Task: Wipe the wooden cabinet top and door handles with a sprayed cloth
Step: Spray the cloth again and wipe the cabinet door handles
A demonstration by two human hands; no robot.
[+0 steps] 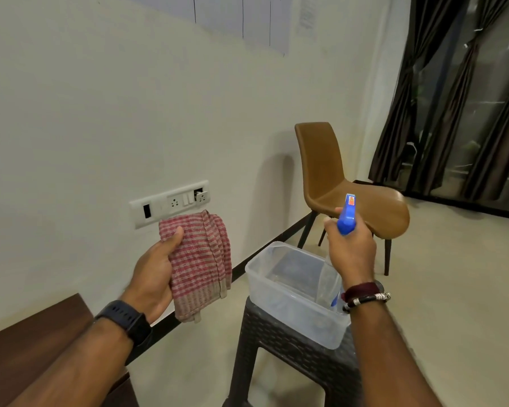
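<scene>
My left hand (155, 271) holds up a folded red-and-beige checked cloth (199, 265) in front of the wall. My right hand (350, 251) grips a spray bottle (346, 215) with a blue trigger head, its nozzle turned left toward the cloth; the clear bottle body hangs below my wrist. A finger rests at the trigger. The dark wooden cabinet top (33, 345) shows at the lower left, under my left forearm. Its door handles are out of view.
A clear plastic tub (291, 306) sits on a dark woven-pattern stool (291, 359) below my right hand. A brown chair (335, 189) stands by the wall behind. A switch and socket panel (171, 202) is on the wall. Dark curtains (441, 107) hang at the right.
</scene>
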